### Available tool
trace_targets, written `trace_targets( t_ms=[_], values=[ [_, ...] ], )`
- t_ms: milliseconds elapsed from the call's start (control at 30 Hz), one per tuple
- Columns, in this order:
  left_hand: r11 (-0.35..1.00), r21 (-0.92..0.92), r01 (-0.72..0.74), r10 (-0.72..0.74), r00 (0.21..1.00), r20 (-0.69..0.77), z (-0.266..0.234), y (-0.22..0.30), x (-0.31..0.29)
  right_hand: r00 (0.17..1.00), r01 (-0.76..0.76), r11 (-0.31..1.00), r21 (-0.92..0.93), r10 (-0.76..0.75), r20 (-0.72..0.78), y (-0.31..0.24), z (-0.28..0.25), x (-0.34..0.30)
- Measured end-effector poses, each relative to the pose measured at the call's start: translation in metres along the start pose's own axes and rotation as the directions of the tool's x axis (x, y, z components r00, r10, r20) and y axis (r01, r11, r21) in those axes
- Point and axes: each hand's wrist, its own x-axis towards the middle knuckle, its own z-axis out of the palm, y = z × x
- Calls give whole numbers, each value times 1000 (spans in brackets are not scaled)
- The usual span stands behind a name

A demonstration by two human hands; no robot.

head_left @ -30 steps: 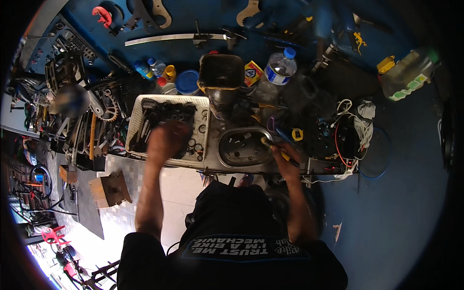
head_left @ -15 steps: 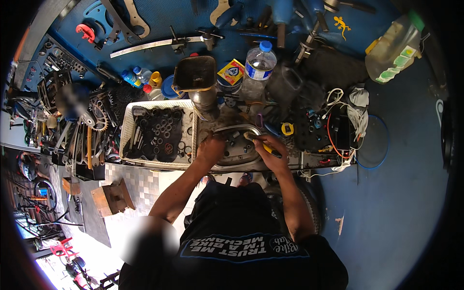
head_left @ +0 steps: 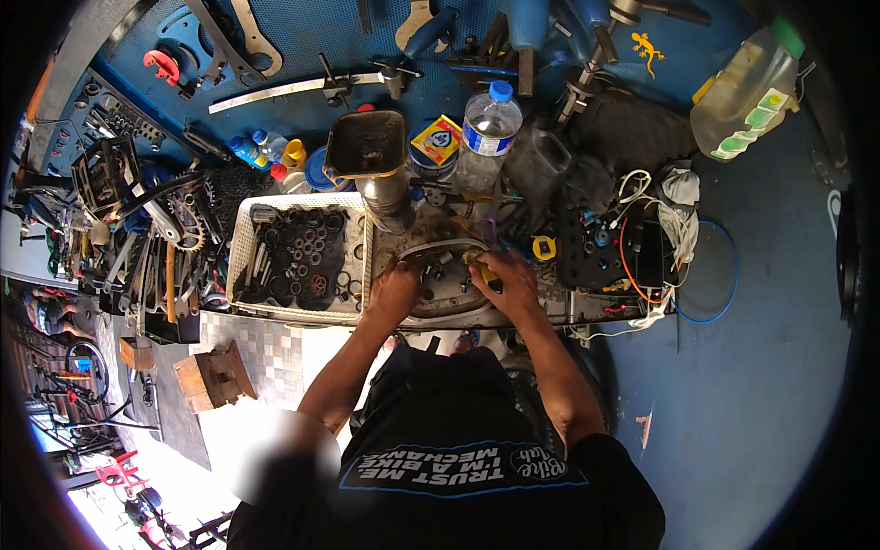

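A rounded metal rim [head_left: 440,246] lies on the workbench between my hands, with several small dark metal parts [head_left: 438,266] inside its outline. Whether it is a shallow tray or a loose ring, I cannot tell. My left hand [head_left: 397,290] is closed at its left side, fingers curled; what they grip is hidden. On the right side, my right hand [head_left: 510,282] is closed around a brush [head_left: 489,273] with a yellow and black handle. The brush's tan head points left, over the rim's upper right part.
Left of my hands stands a cream plastic basket [head_left: 367,275] of rings and small parts. Behind are a tall metal container [head_left: 383,188] and a blue-capped bottle [head_left: 486,137]. Tools crowd the far left. On the right lie a black perforated tray [head_left: 577,266] and cables [head_left: 676,220].
My right hand has shifted slightly left and turned, so its fingers now cover more of the brush handle. My left hand stays at the rim's left side, with slightly changed fingers.
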Motion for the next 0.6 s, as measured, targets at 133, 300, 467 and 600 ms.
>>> trace_targets(
  t_ms=[133,300,467,600],
  values=[
    [996,-70,-49,42,993,-110,5,-2,0,998,54,995,-81,-52,34,7,5,-3],
    [841,-533,-89,11,989,-147,-3,13,3,912,-409,761,503,328,245,-9,10,-10],
    [865,-475,-164,58,971,-231,9,17,3,967,-250,897,365,247,57,-14,13,-13],
    [868,-418,-269,133,936,-326,16,11,4,886,-454,673,584,408,219,-27,7,-21]
  ],
)
